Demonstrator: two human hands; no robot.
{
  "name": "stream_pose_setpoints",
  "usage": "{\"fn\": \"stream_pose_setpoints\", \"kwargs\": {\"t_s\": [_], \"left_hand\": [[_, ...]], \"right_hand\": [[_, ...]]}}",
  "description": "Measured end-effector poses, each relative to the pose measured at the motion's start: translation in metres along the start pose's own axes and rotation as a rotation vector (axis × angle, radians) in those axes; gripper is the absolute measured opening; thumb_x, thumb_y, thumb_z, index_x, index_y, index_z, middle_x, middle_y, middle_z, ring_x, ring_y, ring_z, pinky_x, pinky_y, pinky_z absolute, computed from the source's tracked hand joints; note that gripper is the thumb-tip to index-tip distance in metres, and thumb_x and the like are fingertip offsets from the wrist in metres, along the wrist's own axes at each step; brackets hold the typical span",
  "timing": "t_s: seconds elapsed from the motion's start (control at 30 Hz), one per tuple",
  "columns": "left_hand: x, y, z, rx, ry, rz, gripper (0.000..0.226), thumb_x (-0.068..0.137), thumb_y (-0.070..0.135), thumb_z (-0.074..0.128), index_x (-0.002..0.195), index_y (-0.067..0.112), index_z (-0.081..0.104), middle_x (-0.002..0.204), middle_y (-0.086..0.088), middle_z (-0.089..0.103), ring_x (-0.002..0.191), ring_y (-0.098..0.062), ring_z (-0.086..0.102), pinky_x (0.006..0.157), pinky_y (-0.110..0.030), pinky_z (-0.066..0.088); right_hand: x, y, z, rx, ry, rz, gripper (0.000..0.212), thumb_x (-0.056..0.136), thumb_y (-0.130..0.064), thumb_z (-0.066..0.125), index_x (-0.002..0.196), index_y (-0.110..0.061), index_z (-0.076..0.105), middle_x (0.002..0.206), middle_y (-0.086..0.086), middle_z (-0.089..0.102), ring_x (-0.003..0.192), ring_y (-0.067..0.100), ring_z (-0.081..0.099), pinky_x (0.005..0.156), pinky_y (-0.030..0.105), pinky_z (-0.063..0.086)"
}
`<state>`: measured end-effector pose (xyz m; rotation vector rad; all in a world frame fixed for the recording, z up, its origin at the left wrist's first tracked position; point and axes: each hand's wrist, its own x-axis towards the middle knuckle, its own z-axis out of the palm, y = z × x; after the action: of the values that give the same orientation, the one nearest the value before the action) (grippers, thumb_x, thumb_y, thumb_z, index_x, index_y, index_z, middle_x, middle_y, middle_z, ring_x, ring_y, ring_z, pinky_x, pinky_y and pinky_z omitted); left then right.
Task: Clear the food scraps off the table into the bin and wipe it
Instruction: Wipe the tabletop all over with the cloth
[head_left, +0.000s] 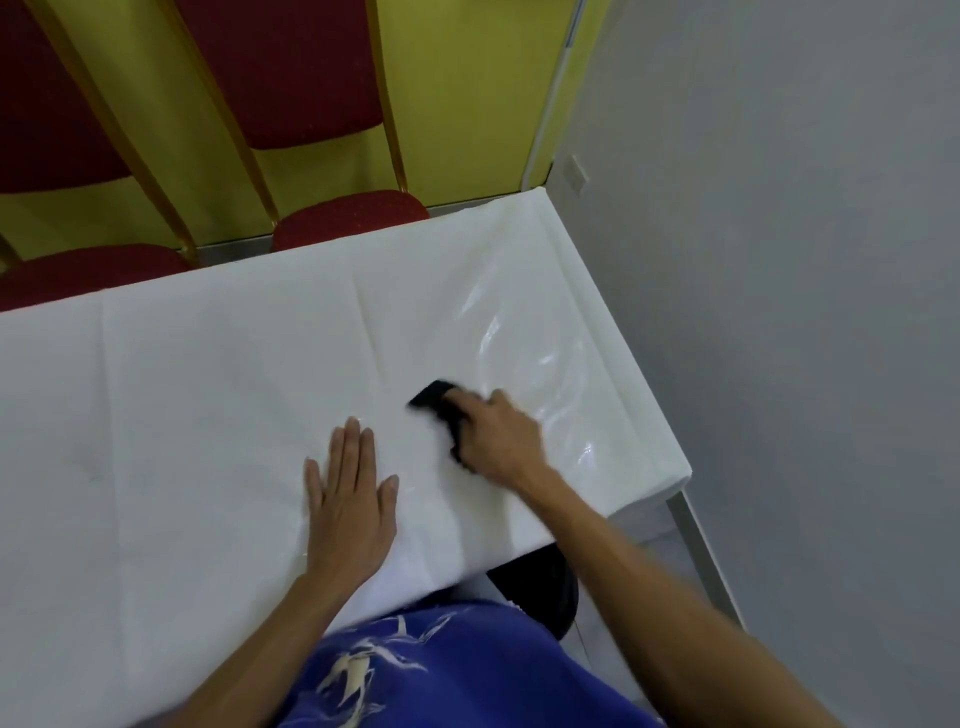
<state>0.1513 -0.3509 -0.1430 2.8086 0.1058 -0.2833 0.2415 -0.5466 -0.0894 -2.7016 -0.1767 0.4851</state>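
Note:
A table (182, 395) covered in a white cloth under clear plastic fills the middle of the head view. My right hand (498, 436) presses a black wiping cloth (441, 410) onto the table's right half; hand and cloth are motion-blurred. My left hand (350, 504) lies flat on the covering, fingers spread, just left of the right hand and near the front edge. No food scraps show on the surface. A dark rounded object (545, 587), possibly a bin, sits under the table's front right corner, mostly hidden.
Two red padded chairs (291, 78) with gold frames stand against the table's far edge before a yellow wall. A grey wall (779, 260) runs close along the table's right end. The table's grey metal leg (701, 551) shows at the right corner.

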Motion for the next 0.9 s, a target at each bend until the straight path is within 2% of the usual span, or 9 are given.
{"fn": "stream_pose_setpoints", "kwargs": {"t_s": [0.1,0.2,0.3,0.4,0.47,0.6,0.73,0.8,0.9], "left_hand": [[0.000,0.003,0.003,0.012,0.001,-0.008,0.068,0.098,0.043,0.011,0.155,0.007,0.011,0.165,-0.004,-0.002,0.152,-0.018,-0.004,0.121,-0.053,0.000],[-0.001,0.009,0.002,0.007,0.012,-0.042,0.066,0.098,0.040,0.011,0.156,0.008,0.007,0.165,-0.003,-0.005,0.152,-0.017,-0.010,0.120,-0.050,-0.008],[-0.005,0.013,0.004,-0.027,0.022,-0.092,0.060,0.102,0.031,0.020,0.156,0.010,0.005,0.165,-0.003,-0.008,0.151,-0.017,-0.013,0.119,-0.050,-0.011],[-0.007,0.019,0.006,-0.073,0.027,-0.136,0.060,0.103,0.024,0.030,0.156,0.010,0.005,0.164,-0.004,-0.009,0.151,-0.018,-0.013,0.120,-0.052,-0.009],[-0.007,0.021,0.006,-0.081,0.041,-0.142,0.061,0.103,0.021,0.033,0.156,0.010,0.007,0.164,-0.005,-0.006,0.152,-0.020,-0.010,0.120,-0.054,-0.006],[-0.008,0.017,0.009,-0.054,0.064,-0.129,0.059,0.102,0.023,0.031,0.155,0.008,0.012,0.165,-0.007,0.000,0.152,-0.022,-0.003,0.120,-0.056,0.000],[-0.008,0.025,0.010,-0.028,0.054,-0.169,0.058,0.102,0.021,0.034,0.155,0.008,0.013,0.164,-0.008,-0.002,0.152,-0.023,-0.005,0.120,-0.056,-0.001],[-0.007,0.031,0.008,-0.033,0.049,-0.198,0.060,0.102,0.018,0.036,0.155,0.007,0.012,0.164,-0.011,-0.005,0.152,-0.024,-0.007,0.120,-0.055,-0.003],[-0.011,0.039,0.007,-0.069,0.044,-0.202,0.060,0.102,0.019,0.035,0.155,0.006,0.012,0.164,-0.012,-0.007,0.152,-0.026,-0.009,0.119,-0.054,-0.005]], "right_hand": [[0.013,0.059,-0.030,-0.035,0.114,0.183,0.044,0.094,-0.038,0.040,0.134,-0.057,0.041,0.101,0.005,0.055,0.090,0.031,0.064,0.076,0.036,0.050],[0.019,0.103,-0.047,-0.013,0.206,0.330,0.043,0.095,-0.031,0.040,0.133,-0.051,0.047,0.103,0.007,0.058,0.085,0.029,0.061,0.067,0.032,0.043],[0.021,0.106,-0.042,0.077,0.289,0.429,0.043,0.094,-0.025,0.041,0.134,-0.038,0.049,0.099,0.012,0.061,0.075,0.027,0.056,0.063,0.031,0.042],[0.015,0.069,-0.021,0.155,0.272,0.424,0.041,0.094,-0.025,0.044,0.135,-0.028,0.049,0.103,0.015,0.064,0.085,0.034,0.061,0.067,0.033,0.046],[0.002,0.035,0.000,0.180,0.208,0.307,0.042,0.095,-0.028,0.047,0.137,-0.026,0.047,0.108,0.016,0.064,0.093,0.037,0.063,0.075,0.038,0.049],[-0.029,0.010,0.015,0.074,0.095,0.076,0.042,0.094,-0.032,0.046,0.135,-0.040,0.047,0.103,0.005,0.056,0.085,0.029,0.061,0.073,0.036,0.047],[-0.009,0.075,-0.027,-0.019,0.198,0.291,0.047,0.084,-0.025,0.046,0.124,-0.047,0.057,0.103,0.005,0.056,0.085,0.030,0.062,0.076,0.036,0.051],[-0.003,0.116,-0.046,-0.006,0.283,0.420,0.050,0.080,-0.023,0.043,0.122,-0.044,0.059,0.104,0.007,0.059,0.082,0.031,0.063,0.075,0.037,0.054],[-0.003,0.143,-0.051,0.041,0.347,0.488,0.046,0.081,-0.023,0.047,0.123,-0.035,0.059,0.104,0.011,0.064,0.083,0.030,0.062,0.073,0.036,0.052]]}}
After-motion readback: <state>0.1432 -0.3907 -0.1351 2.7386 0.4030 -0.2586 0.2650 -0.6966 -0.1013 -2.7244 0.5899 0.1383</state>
